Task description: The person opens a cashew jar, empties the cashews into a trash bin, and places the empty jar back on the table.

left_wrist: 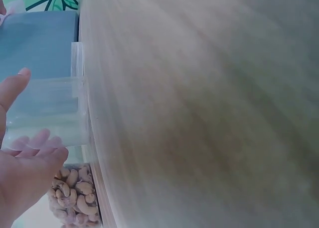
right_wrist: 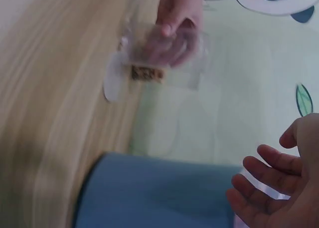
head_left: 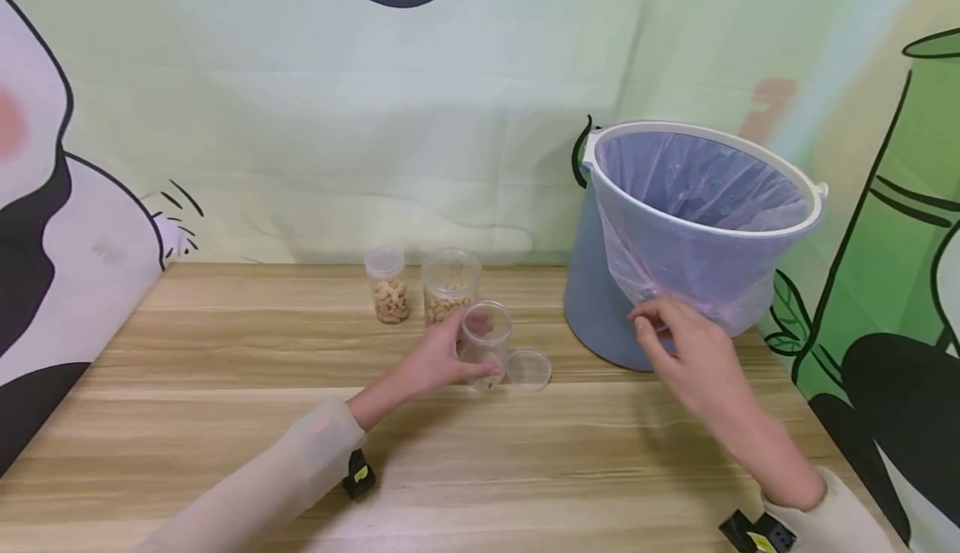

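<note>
My left hand (head_left: 435, 359) grips a clear, open-topped jar (head_left: 487, 340) that stands upright, thumb on one side and fingers on the other. A flat clear lid (head_left: 529, 369) lies on the table just right of it. In the left wrist view, the left hand (left_wrist: 25, 178) is around the see-through jar (left_wrist: 47, 108), with a jar of cashews (left_wrist: 79, 198) beyond. My right hand (head_left: 697, 361) is in front of the lined bin, its fingers loosely bent; in the right wrist view this hand (right_wrist: 284, 183) holds nothing.
A blue-grey bin (head_left: 600, 311) with a white rim and pinkish plastic liner (head_left: 697, 273) stands at the right. Two lidded jars of nuts, one narrow (head_left: 392, 299) and one wider (head_left: 450, 286), are behind the left hand. A printed cloth (head_left: 337, 119) hangs behind the wooden table (head_left: 480, 470).
</note>
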A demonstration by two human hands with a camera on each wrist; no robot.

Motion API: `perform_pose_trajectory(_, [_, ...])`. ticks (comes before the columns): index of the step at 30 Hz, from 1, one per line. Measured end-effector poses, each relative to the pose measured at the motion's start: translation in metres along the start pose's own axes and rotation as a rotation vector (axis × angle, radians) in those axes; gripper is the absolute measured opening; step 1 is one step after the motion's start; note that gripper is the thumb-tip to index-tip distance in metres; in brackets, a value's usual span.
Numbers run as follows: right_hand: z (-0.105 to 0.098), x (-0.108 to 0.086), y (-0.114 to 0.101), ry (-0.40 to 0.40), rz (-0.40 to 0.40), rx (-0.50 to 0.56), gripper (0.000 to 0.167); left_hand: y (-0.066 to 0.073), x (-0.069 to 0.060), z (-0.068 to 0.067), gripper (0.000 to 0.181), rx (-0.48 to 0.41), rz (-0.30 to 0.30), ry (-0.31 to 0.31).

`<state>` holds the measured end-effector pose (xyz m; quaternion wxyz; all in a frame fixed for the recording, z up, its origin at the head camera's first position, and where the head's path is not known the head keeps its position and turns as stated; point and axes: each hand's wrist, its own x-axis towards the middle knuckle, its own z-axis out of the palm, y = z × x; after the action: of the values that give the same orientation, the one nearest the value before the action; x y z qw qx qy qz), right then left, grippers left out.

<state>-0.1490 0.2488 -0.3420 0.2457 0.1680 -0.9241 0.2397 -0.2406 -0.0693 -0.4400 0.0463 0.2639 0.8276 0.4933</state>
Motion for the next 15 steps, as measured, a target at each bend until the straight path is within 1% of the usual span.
perform_pose_trajectory(2, [0.007, -0.001, -0.002, -0.047, -0.004, 0.009, 0.015, -0.001, 0.000, 0.000, 0.083, -0.015, 0.008, -0.019])
perform_pose_trajectory(5, [0.014, -0.002, -0.005, -0.107, 0.008, 0.012, 0.018, -0.002, 0.000, 0.001, 0.087, -0.019, 0.008, -0.048])
perform_pose_trajectory(9, [0.020, -0.003, -0.007, -0.149, 0.017, 0.000, 0.021, -0.006, -0.005, 0.000, 0.096, -0.018, -0.006, -0.080])
perform_pose_trajectory(12, [0.022, -0.003, -0.008, -0.173, 0.013, -0.005, 0.023, -0.007, -0.013, -0.006, 0.093, -0.035, -0.037, -0.108])
perform_pose_trajectory(15, [0.023, -0.003, -0.008, -0.195, 0.009, 0.002, 0.024, -0.004, -0.021, -0.016, 0.085, -0.030, -0.062, -0.133])
